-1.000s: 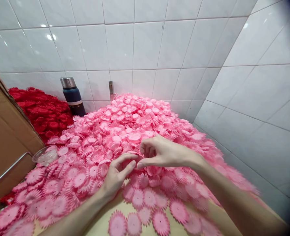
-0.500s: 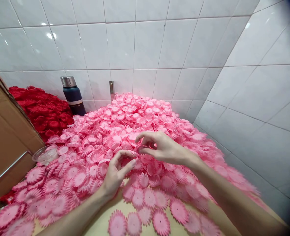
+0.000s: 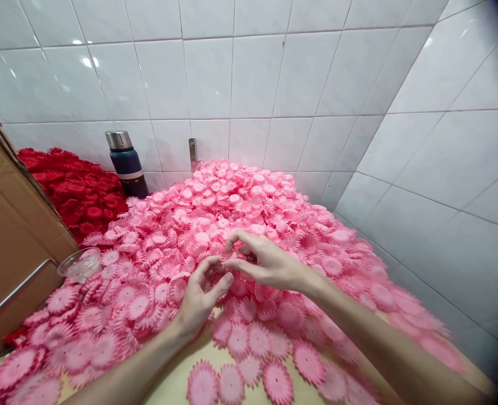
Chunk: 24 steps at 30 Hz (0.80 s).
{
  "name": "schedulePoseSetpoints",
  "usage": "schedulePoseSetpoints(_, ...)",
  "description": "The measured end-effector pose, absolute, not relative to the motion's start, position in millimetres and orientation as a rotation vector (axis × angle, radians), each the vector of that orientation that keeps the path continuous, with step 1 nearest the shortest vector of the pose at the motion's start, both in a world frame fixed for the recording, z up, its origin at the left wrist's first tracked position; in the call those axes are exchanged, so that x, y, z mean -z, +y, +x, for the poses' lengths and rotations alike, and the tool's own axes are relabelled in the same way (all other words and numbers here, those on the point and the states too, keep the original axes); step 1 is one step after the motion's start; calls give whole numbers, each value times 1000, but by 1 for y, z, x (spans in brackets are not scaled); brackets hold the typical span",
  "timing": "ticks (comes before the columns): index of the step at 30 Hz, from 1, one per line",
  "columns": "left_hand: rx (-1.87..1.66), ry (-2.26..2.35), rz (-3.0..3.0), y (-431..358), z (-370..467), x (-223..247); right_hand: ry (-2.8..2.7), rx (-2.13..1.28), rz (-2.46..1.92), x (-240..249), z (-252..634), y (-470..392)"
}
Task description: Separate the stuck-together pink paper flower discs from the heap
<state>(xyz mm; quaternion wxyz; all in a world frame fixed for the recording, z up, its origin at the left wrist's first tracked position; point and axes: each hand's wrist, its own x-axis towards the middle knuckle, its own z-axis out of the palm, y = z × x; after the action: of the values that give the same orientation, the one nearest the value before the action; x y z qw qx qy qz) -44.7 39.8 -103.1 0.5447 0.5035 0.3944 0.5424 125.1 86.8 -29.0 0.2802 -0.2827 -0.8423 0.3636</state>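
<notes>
Pink scalloped discs [image 3: 249,197] form a large heap against the tiled wall, and both of my hands are over its near part. My left hand [image 3: 202,292] is curled, thumb and fingers bent toward each other around something pink too small to make out. Close beside it on the right, my right hand [image 3: 261,261] has its thumb and index finger curved near the left fingertips; whether anything is between them is unclear against the pink. Single discs [image 3: 277,381] lie flat on the pale yellow table [image 3: 177,377] below the hands.
A dark blue bottle [image 3: 126,166] with a steel cap stands at the back left, beside a red heap [image 3: 76,191]. A cardboard box [image 3: 17,236] fills the left edge. A clear plastic container [image 3: 80,264] sits next to it. Tiled walls [image 3: 308,73] border the back and right.
My right hand has moved left and slightly down, closer to my left hand. The dark pink disc seen at its fingertips no longer shows there. My left hand has hardly moved.
</notes>
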Motion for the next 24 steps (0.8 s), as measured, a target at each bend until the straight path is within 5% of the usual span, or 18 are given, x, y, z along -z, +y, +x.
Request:
schedulePoseSetpoints(7,-1281,905,1235,41,-44,103,-2312,-1200,-866,31,129,88)
schedulePoseSetpoints(17,-1333,987,1104,42,-41,98,-2347,-373,-943,23,143,95)
schedulePoseSetpoints(24,-1322,962,1157,43,-43,100,-2489,-504,-679,29,132,92)
